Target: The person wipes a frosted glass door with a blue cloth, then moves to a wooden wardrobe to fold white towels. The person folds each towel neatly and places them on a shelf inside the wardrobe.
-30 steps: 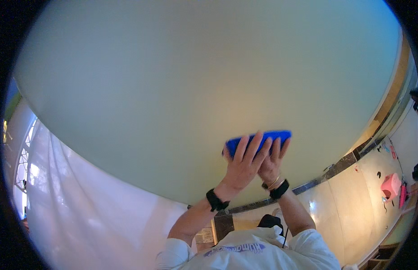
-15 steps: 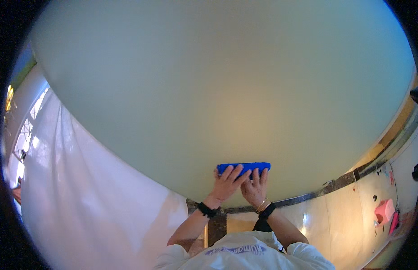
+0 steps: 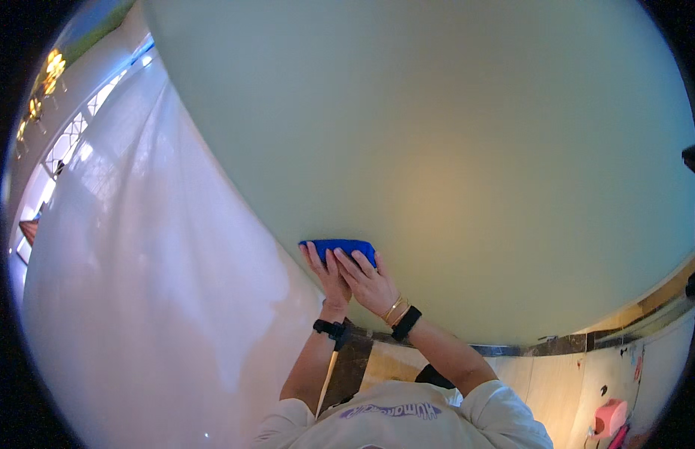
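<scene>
A folded blue cloth (image 3: 347, 245) is pressed against a large, smooth, pale green wall (image 3: 437, 135), close to the wall's left edge. My left hand (image 3: 331, 278) holds the left part of the cloth, fingers pointing up over it. My right hand (image 3: 373, 286) lies over the middle and right part, its fingers slanting up to the left and overlapping the left hand. The cloth's underside and the palms are hidden. Both wrists wear black bands, and a thin gold bracelet (image 3: 393, 306) circles the right one.
On the left a white sheet (image 3: 168, 262) hangs beside the wall, with a bright window (image 3: 78, 127) and lit lamps (image 3: 54, 66) beyond. A dark baseboard (image 3: 512, 349) runs along the wall's foot. A pink stool-like object (image 3: 610, 417) stands on the pale floor at lower right.
Both hands and the blue cloth have moved left and slightly up across the wall. My view has turned left, showing more of the lamps and window.
</scene>
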Tool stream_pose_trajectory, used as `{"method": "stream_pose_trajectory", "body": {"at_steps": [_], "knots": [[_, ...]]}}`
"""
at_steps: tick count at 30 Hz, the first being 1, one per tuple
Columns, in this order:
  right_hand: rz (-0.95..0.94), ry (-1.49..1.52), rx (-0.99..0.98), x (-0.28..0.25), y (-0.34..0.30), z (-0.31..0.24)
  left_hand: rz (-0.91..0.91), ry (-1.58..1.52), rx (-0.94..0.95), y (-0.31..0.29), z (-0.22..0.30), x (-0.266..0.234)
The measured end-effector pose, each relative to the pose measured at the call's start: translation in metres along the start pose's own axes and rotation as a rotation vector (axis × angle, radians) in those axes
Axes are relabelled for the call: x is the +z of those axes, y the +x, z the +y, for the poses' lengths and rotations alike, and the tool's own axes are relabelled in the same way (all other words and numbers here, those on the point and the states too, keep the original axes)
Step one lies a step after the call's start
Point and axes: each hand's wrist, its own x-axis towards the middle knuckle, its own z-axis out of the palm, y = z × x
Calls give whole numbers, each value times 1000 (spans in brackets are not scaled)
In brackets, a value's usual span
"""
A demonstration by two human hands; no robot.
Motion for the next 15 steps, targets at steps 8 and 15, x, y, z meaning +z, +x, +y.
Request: {"method": "stream_pose_trajectory", "body": {"at_steps": [8, 15], "knots": [[110, -45, -29, -40, 62, 6, -71, 151, 81, 76, -8, -32], [328, -36, 15, -89, 169, -3, 250, 47, 15, 200, 12, -64]]}}
